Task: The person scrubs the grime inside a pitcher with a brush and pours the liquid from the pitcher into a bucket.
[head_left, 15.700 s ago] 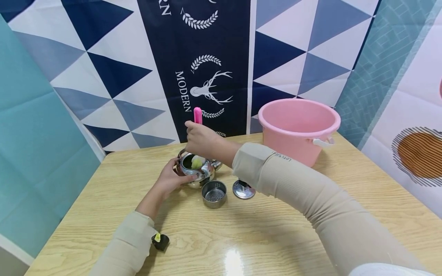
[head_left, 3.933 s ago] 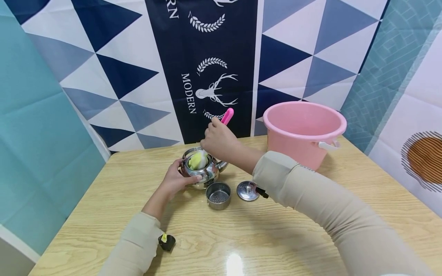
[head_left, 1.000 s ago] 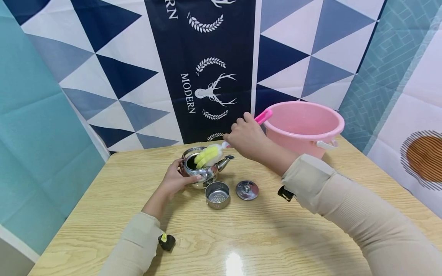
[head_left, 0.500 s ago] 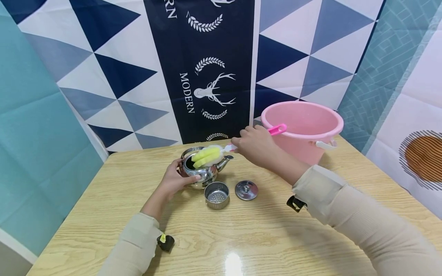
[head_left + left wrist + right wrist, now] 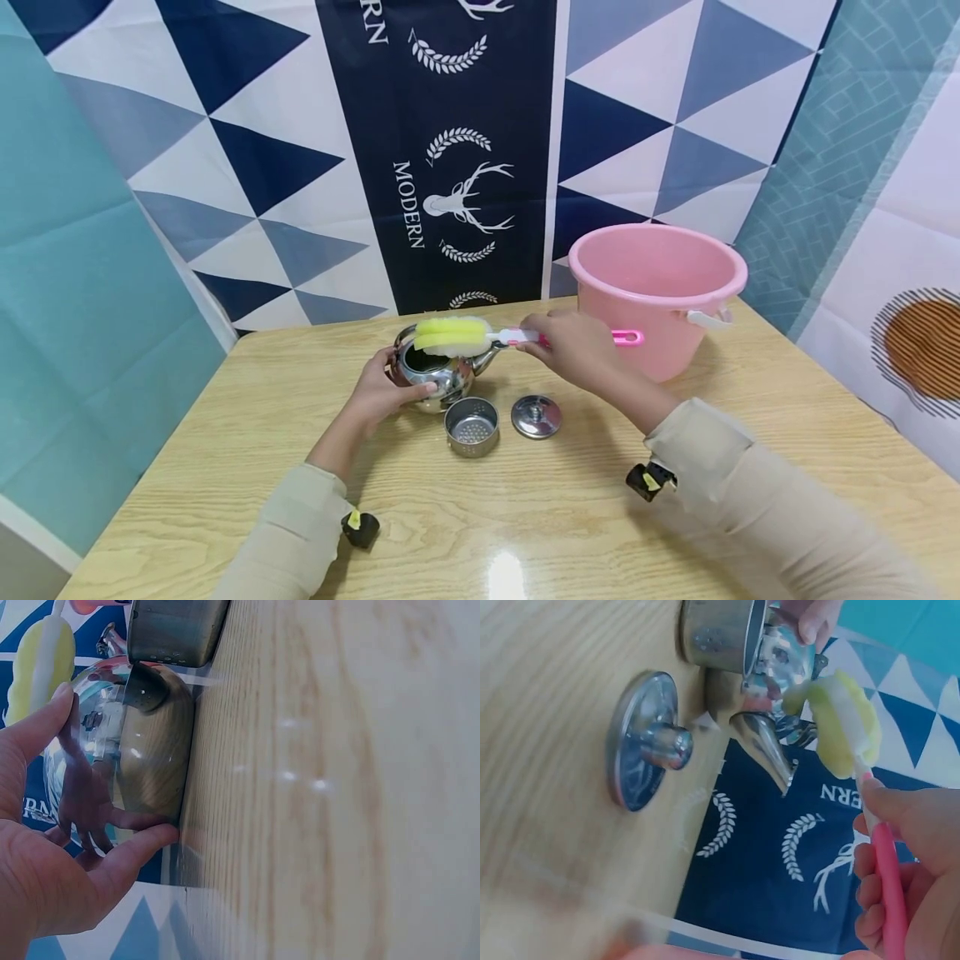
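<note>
A shiny steel teapot stands lidless on the table, its spout to the right. My left hand holds it from the left; in the left wrist view the thumb and fingers spread round its belly. My right hand grips the pink handle of a sponge brush, held level. The brush's yellow and white head is above the teapot's opening and partly covers it in the head view. Close in front of the teapot sits a perforated steel strainer. The round teapot lid lies right of it, knob up.
A pink bucket with a white handle grip stands at the back right, just behind the right hand. Patterned cloth hangs behind the wooden table. Black wrist cameras are strapped on both forearms.
The brush, inside the teapot earlier, has come up out of the opening and tipped from upright to level. My right hand has moved right and lower. The left hand keeps its hold.
</note>
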Motion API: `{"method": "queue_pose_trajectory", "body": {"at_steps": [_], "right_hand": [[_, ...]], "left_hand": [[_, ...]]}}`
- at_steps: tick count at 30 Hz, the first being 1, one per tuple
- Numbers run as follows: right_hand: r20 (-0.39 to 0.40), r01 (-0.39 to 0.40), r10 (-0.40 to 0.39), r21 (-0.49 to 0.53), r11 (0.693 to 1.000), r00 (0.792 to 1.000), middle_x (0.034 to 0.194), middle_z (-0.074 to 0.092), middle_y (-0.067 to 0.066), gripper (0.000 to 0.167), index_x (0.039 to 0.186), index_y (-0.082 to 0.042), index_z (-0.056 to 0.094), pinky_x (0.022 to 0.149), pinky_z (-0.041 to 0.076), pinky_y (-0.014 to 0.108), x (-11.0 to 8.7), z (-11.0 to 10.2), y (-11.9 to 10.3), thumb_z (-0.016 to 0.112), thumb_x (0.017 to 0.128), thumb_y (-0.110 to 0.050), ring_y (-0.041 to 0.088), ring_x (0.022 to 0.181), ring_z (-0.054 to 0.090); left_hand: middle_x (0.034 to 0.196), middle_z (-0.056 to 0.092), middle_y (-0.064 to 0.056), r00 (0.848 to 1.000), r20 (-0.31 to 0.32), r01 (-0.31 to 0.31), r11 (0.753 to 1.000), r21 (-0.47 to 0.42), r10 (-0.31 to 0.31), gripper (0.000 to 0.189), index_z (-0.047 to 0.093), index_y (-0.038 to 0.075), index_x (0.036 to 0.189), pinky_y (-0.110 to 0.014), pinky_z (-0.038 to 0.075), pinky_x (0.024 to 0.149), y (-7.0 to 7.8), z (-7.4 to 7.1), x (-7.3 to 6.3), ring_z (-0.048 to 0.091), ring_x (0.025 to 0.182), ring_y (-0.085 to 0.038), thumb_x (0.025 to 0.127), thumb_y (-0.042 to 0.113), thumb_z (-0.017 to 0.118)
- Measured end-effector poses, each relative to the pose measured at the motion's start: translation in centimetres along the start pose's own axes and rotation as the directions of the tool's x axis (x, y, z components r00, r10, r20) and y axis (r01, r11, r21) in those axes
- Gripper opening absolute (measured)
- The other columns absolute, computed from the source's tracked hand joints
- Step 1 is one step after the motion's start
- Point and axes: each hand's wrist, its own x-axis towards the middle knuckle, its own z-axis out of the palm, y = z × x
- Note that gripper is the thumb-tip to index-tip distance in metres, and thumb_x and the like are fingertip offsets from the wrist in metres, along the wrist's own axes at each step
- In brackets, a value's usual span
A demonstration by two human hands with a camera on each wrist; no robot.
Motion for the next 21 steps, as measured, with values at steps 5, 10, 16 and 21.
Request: {"method": "queue_pose_trajectory", "body": {"at_steps": [5,10,16,21], "right_hand": [[0.017,-0.066,0.064,0.116,0.991,0.998,0.079,0.065,0.001,0.031,0.110,-0.014,0.071,0.053,0.038,0.032,-0.3,0.7,0.6,0.071,0.090,-0.037,0.018,0.064,0.052],[0.030,-0.121,0.117,0.302,0.946,0.993,0.076,0.062,0.001,0.029,0.110,-0.009,0.072,0.054,0.037,0.030,-0.7,0.8,1.2,0.072,0.090,-0.030,0.017,0.063,0.048],[0.101,-0.229,0.205,0.460,0.858,0.973,0.070,0.052,0.003,0.026,0.110,-0.009,0.072,0.053,0.038,0.029,-1.6,0.2,2.4,0.070,0.092,-0.027,0.020,0.063,0.046],[0.112,-0.263,0.238,0.484,0.835,0.965,0.070,0.051,0.004,0.023,0.108,-0.009,0.072,0.053,0.037,0.028,-2.7,-0.2,3.7,0.069,0.093,-0.027,0.021,0.064,0.046]], "left_hand": [[0.144,0.037,-0.017,1.000,-0.009,0.005,1.000,0.010,-0.005,0.095,0.028,0.008,0.150,-0.048,0.051,0.089,-0.1,0.1,0.0,0.043,0.126,-0.033,0.076,0.017,0.086],[0.146,0.035,-0.017,1.000,-0.008,0.005,1.000,0.006,-0.004,0.096,0.027,0.008,0.151,-0.050,0.050,0.090,-0.1,0.1,0.0,0.041,0.128,-0.033,0.076,0.017,0.086],[0.145,0.035,-0.018,1.000,-0.003,-0.005,1.000,-0.005,0.004,0.094,0.027,0.008,0.150,-0.049,0.051,0.089,0.0,0.1,-0.1,0.042,0.126,-0.034,0.077,0.014,0.085],[0.144,0.036,-0.018,1.000,-0.009,-0.004,1.000,0.009,0.004,0.092,0.028,0.008,0.150,-0.050,0.051,0.089,0.2,0.1,-0.3,0.042,0.125,-0.033,0.077,0.015,0.085]]}}
